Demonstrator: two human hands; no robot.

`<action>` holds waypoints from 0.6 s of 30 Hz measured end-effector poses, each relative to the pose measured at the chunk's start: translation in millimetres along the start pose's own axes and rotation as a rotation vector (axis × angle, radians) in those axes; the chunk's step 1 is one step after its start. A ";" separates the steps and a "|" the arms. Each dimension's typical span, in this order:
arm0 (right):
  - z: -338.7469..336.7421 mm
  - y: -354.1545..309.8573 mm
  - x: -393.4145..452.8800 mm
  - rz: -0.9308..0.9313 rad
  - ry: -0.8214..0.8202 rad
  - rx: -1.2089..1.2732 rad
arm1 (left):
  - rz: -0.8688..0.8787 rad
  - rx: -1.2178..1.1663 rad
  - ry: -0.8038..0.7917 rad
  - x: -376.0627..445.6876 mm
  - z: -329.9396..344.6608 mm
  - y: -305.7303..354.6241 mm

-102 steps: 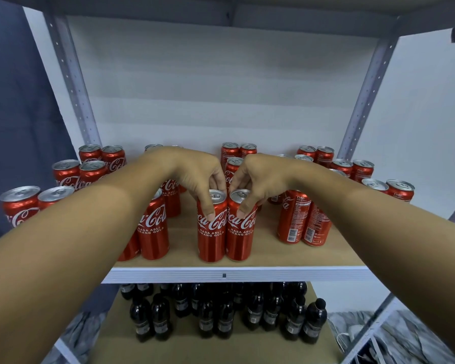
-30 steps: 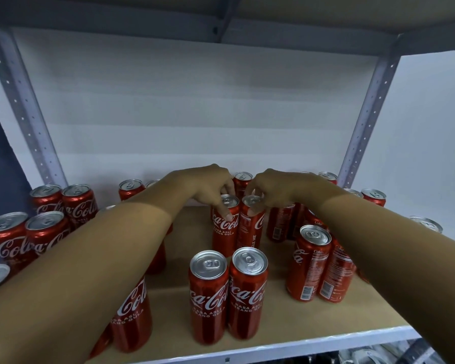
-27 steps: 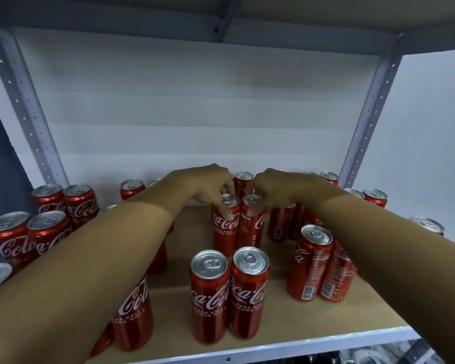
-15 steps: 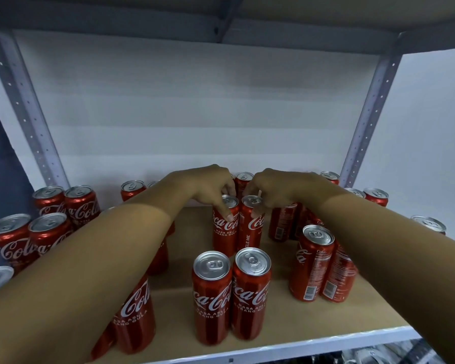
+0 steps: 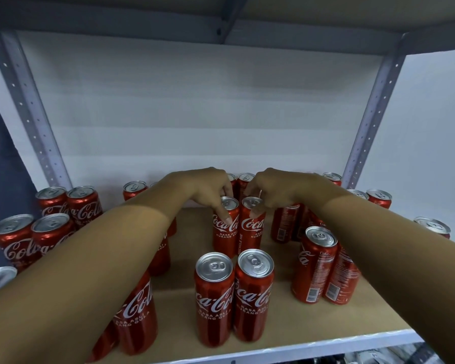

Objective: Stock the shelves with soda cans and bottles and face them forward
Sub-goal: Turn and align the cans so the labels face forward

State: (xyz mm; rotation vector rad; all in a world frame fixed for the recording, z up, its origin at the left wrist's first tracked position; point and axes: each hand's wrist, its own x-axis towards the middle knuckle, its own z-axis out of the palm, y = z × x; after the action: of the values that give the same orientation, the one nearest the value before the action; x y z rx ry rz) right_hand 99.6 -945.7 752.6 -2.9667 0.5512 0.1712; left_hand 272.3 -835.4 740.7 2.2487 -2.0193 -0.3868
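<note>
1. My left hand [image 5: 210, 189] grips the rim of the left tall red aluminium soda can [image 5: 225, 225] from above, fingers curled over its silver top.
2. Just to its right, touching it, stands the right tall red soda can [image 5: 252, 224]; my right hand [image 5: 271, 189] pinches its rim the same way.
3. Both cans stand upright in the middle row of the wooden shelf board [image 5: 189, 229], directly under my fingers, logos showing toward me.
4. I judge any facing left is a twist about each can's upright axis; each hand is already on its own can.
5. Nearer right, a pair of red cans with barcodes outward [image 5: 323, 269] still needs turning; my right hand is closer.
</note>
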 end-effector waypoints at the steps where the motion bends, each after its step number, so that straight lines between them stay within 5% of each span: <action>1: -0.6 0.3 -0.5 -0.003 -0.019 0.006 | 0.001 -0.008 -0.009 0.6 0.7 -1.6; 18: 4.5 3.3 -8.2 -0.015 -0.051 0.090 | 0.033 -0.046 -0.030 0.6 1.9 -6.8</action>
State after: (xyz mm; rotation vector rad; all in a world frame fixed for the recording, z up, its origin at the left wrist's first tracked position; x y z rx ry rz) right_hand 90.4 -945.3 748.9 -2.8700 0.5161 0.2141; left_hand 278.4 -835.0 737.2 2.1929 -2.0375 -0.4624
